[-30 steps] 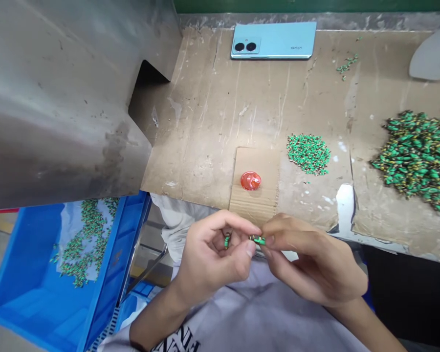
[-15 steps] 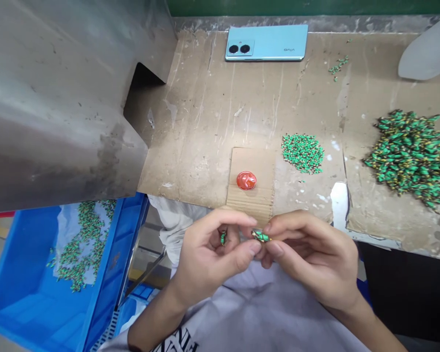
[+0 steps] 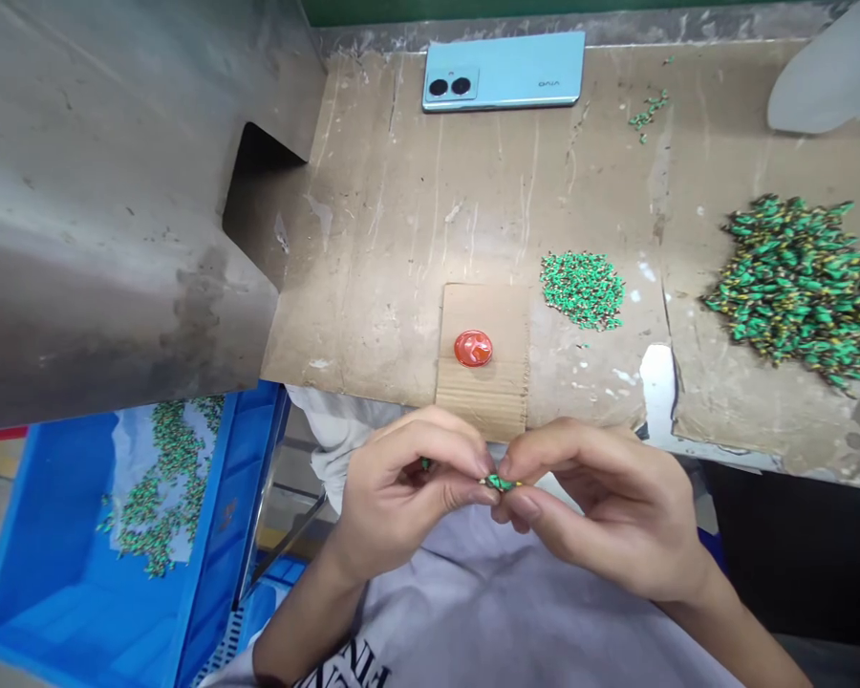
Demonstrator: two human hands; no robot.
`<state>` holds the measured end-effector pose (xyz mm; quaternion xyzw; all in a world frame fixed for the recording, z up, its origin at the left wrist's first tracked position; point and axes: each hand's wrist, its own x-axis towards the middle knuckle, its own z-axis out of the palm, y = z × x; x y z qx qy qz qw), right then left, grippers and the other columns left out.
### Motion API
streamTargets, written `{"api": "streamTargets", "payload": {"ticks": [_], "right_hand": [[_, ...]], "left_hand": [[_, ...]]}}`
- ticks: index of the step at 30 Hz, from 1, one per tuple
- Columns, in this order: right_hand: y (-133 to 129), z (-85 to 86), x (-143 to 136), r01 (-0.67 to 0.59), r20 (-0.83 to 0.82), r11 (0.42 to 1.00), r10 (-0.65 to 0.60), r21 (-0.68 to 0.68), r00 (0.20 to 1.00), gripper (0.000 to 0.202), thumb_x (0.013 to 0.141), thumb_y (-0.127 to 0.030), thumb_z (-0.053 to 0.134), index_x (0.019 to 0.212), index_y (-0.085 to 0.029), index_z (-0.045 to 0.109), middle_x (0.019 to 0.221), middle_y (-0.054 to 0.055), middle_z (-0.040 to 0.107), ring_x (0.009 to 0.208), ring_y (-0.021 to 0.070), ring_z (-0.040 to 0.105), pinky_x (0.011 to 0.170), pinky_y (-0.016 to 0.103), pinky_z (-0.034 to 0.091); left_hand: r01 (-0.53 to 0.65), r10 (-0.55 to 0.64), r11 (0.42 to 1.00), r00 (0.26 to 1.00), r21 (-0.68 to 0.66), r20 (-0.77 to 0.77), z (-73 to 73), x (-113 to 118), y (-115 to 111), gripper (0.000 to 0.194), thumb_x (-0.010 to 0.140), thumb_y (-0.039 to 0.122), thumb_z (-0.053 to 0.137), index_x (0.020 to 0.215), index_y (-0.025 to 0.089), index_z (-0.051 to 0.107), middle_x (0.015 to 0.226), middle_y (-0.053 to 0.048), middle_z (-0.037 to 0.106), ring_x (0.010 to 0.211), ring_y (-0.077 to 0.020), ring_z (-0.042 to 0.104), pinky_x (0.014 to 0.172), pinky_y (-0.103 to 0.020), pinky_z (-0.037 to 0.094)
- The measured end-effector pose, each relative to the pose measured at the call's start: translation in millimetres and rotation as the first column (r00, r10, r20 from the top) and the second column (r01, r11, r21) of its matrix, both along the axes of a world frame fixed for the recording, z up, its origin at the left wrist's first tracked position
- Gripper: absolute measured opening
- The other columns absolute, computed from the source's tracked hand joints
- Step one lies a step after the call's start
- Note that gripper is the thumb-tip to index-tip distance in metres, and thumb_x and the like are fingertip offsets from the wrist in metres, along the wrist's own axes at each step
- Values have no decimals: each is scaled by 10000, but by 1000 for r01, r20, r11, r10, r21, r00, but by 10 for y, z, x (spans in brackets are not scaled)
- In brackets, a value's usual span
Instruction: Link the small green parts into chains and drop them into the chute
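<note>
A small painted piece [image 3: 500, 483], green with dark and yellow parts, sits between my hands at the table's front edge. My left hand [image 3: 401, 497] pinches its left end between thumb and forefinger. At the other end, the thumb and fingertips of my right hand [image 3: 609, 492] are closed on it. Another green bit [image 3: 425, 464] shows partly inside my curled left fingers. Just beyond my hands, a small round dish of glossy red stuff [image 3: 473, 349] rests on a cardboard square [image 3: 483, 397].
Small green bits [image 3: 582, 290] lie heaped right of the cardboard; larger green, dark and yellow pieces [image 3: 806, 287] are piled farther right. A light-blue phone [image 3: 505, 72] lies at the back. Metal housing [image 3: 115, 210] stands left, above a blue bin [image 3: 64, 535] holding more pieces.
My left thumb and forefinger have closed onto the piece, and my hands have drawn closer together. The whole view has shifted slightly.
</note>
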<state>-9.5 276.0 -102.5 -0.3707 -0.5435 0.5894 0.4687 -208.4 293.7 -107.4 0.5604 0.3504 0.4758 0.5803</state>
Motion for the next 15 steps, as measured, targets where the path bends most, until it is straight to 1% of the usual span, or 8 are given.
{"api": "streamTargets", "payload": {"ticks": [2, 4, 6, 7, 9, 10, 13, 15], "right_hand": [[10, -2, -5, -6, 22, 1000, 6, 19, 1000, 148, 1002, -112, 750, 1075, -238, 723, 786, -29, 775, 630, 102, 716, 630, 173, 593], [18, 5, -2, -4, 57, 1000, 2, 30, 998, 104, 1005, -135, 746, 1054, -224, 723, 787, -17, 780, 637, 106, 716, 642, 176, 592], [28, 8, 11, -10, 85, 1000, 8, 20, 996, 19, 1028, -194, 733, 1041, -205, 725, 772, -3, 782, 636, 112, 714, 644, 186, 590], [35, 4, 21, -21, 86, 1000, 20, 10, 996, 39, 1045, -235, 722, 1039, -196, 724, 766, 5, 784, 634, 115, 713, 643, 191, 590], [53, -10, 41, -37, 60, 999, 38, -16, 997, 103, 1070, -287, 698, 1041, -190, 714, 745, 5, 777, 614, 110, 700, 629, 191, 582], [61, -16, 49, -39, 34, 999, 39, -26, 999, 104, 1073, -291, 692, 1043, -193, 707, 736, -1, 771, 602, 104, 690, 620, 186, 576], [78, -20, 43, -33, -37, 999, 31, -33, 999, 55, 1058, -258, 697, 1039, -207, 688, 708, -20, 741, 576, 93, 656, 597, 172, 556], [82, -15, 23, -20, -72, 999, 18, -30, 997, 55, 1046, -255, 705, 1022, -214, 677, 687, -30, 717, 554, 92, 629, 568, 170, 539]], "left_hand": [[8, -8, 1000, 1000, 11, -6, -17, -20, 1, 149, 899, 136, 889, 982, 207, 787, 890, -29, 779, 805, -138, 748, 716, -203, 601], [12, -11, 1000, 999, 17, -47, -18, -35, 15, 116, 931, 158, 861, 999, 213, 785, 897, -37, 779, 811, -145, 752, 723, -205, 609], [21, -18, 999, 994, 28, -108, -13, -36, 44, 87, 950, 159, 836, 985, 215, 779, 876, -37, 772, 783, -145, 748, 690, -190, 608], [31, -26, 999, 991, 42, -131, -14, -31, 61, 83, 955, 148, 821, 961, 216, 774, 856, -35, 767, 753, -144, 745, 659, -181, 604], [41, -27, 995, 988, 90, -154, -22, -12, 96, 112, 957, 116, 789, 922, 220, 765, 810, -29, 761, 694, -146, 741, 625, -176, 607], [39, -21, 993, 987, 116, -157, -27, 0, 111, 135, 955, 95, 771, 913, 223, 764, 796, -26, 762, 676, -147, 742, 621, -175, 611], [32, -6, 984, 990, 176, -143, -33, 29, 147, 177, 943, 65, 746, 935, 240, 774, 803, -20, 780, 670, -148, 759, 637, -170, 625], [35, -14, 981, 994, 189, -109, -22, 38, 174, 169, 936, 83, 770, 961, 249, 783, 806, -17, 789, 667, -151, 767, 628, -168, 629]]}}
